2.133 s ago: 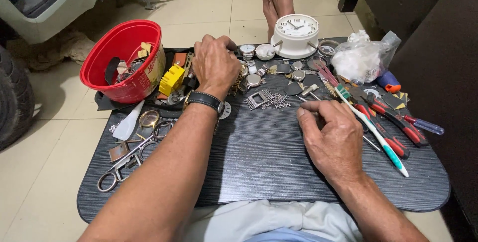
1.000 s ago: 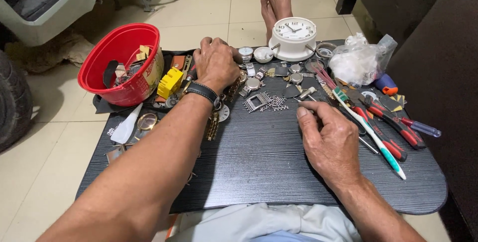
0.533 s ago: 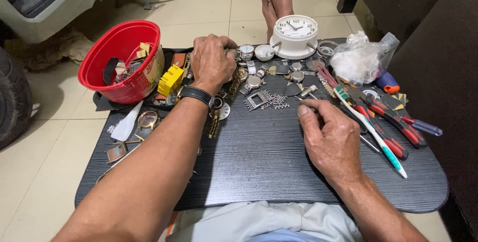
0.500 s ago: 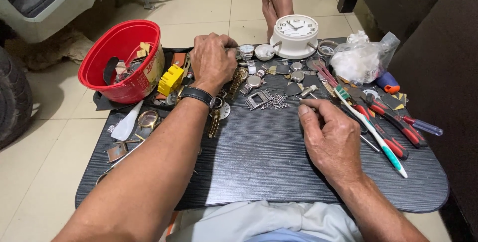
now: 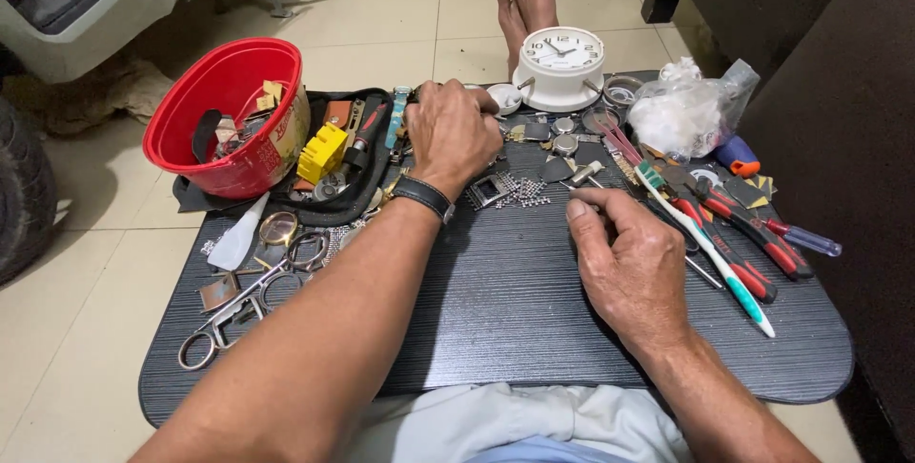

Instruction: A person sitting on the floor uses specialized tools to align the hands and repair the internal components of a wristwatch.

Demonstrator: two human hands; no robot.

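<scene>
Dark lap tray (image 5: 496, 311) over tiled floor. Your left hand (image 5: 453, 130) lies knuckles-up, fingers curled over small watch parts (image 5: 562, 134) near the white clock (image 5: 562, 63) — grip hidden. Your right hand (image 5: 634, 263) rests loosely curled by the toothbrush (image 5: 710, 249). Both unmoved since before.

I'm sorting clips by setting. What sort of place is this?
Probably a home watch-repair spot on a tiled floor: a dark lap board strewn with watch parts, pliers and a white clock.
</scene>
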